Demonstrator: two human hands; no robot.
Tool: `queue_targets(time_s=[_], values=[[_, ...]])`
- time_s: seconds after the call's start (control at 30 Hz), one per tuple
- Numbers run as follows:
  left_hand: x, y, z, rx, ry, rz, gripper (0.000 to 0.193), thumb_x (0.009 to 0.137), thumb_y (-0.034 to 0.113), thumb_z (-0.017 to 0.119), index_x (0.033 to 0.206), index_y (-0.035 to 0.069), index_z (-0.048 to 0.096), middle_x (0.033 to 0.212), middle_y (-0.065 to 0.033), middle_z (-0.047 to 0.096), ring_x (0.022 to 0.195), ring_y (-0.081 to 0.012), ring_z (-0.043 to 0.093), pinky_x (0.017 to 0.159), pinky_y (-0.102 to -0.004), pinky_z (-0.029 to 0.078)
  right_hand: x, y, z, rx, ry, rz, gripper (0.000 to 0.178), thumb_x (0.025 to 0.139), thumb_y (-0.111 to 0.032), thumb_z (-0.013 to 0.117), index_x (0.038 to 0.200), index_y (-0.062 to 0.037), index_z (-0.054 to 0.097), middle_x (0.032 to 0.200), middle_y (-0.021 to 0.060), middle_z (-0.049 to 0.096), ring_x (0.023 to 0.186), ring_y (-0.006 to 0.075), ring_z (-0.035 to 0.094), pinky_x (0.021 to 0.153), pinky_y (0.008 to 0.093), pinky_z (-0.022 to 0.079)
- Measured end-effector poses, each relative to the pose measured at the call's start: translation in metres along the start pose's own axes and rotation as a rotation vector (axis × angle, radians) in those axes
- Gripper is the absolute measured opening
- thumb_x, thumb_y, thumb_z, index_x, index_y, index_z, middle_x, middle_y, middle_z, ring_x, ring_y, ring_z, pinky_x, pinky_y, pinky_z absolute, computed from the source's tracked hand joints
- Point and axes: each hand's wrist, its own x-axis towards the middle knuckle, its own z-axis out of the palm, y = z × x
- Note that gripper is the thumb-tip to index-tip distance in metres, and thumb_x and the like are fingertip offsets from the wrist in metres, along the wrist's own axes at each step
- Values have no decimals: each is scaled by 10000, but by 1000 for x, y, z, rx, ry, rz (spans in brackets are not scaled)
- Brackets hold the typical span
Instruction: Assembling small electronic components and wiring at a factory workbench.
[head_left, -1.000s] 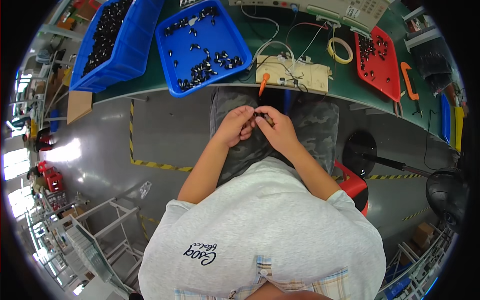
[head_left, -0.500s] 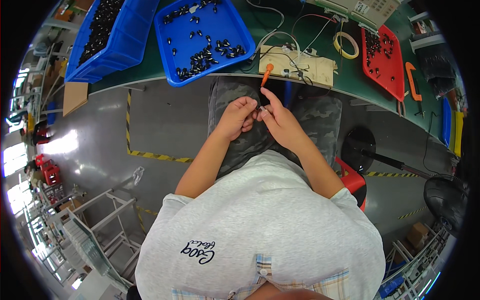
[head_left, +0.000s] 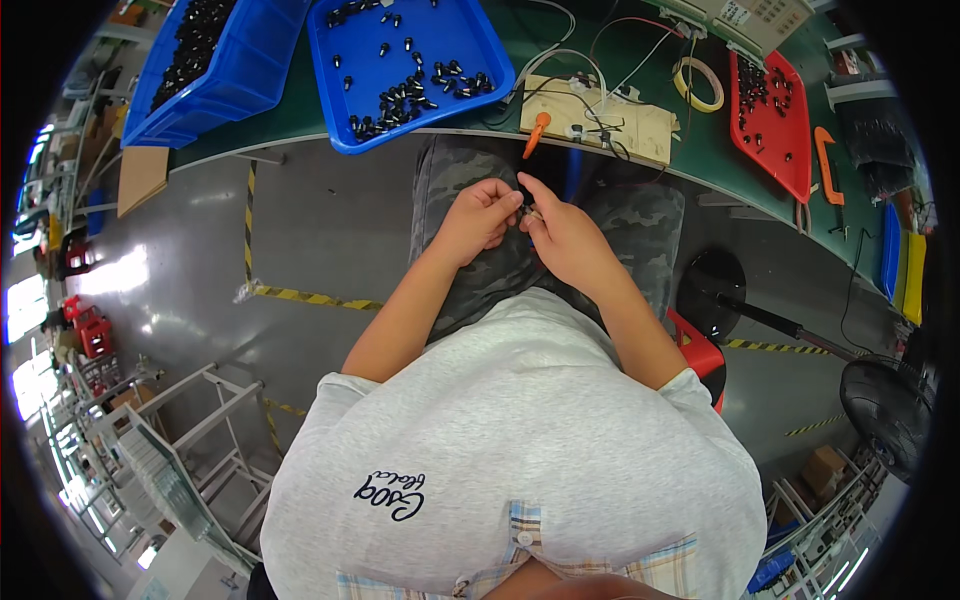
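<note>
A small dark part (head_left: 526,210) is pinched by left hand (head_left: 474,222) and right hand (head_left: 572,242), both nearly closed, on the wearer's side of the wooden board (head_left: 650,145), presumably for steadiness. Black-and-silver parts (head_left: 404,104) are kept in the blue tray (head_left: 368,88) left of the board, likely for reach.

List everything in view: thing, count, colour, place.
Blue bin: 1, blue, table left
Blue tray: 1, blue, beside bin
Red tray: 1, red, table right
Small parts: many, black and silver, bin and trays
Instrument: 1, beige, top
Board: 1, cream, table front
Orange handle: 1, orange, board's left
Tape roll: 1, yellowish, right of board
C-shaped tool: 1, orange, table right
Table: 1, green, under these
Fan: 1, black, right
Seat: 1, red, right of person
Frame: 1, grey, lower left
Rim clutter: uncounted, mixed, too small
Held part: 1, dark, between hands, mostly hidden
Left hand: 1, bare, centre
Right hand: 1, bare, centre
</note>
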Motion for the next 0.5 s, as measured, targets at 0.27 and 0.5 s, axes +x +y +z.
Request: queue_targets(time_s=[0.27, 0.5], values=[[-1, -4, 3, -95, -58, 4, 159, 1027, 225, 627, 1000, 72, 592, 757, -9, 570, 474, -37, 376, 416, -206, 296, 19, 30, 4, 985, 155, 236, 276, 1051, -240, 536, 1270, -81, 592, 705, -49, 494, 521, 48, 415, 462, 230, 345], [-1, 3, 4, -12, -34, -30, 170, 1019, 220, 637, 1088, 67, 612, 759, 0, 552, 483, -34, 371, 422, -198, 300, 31, 17, -7, 1136, 378, 226, 203, 1076, -286, 506, 1141, -113, 591, 675, -76, 403, 463, 12, 288, 396, 204, 208]])
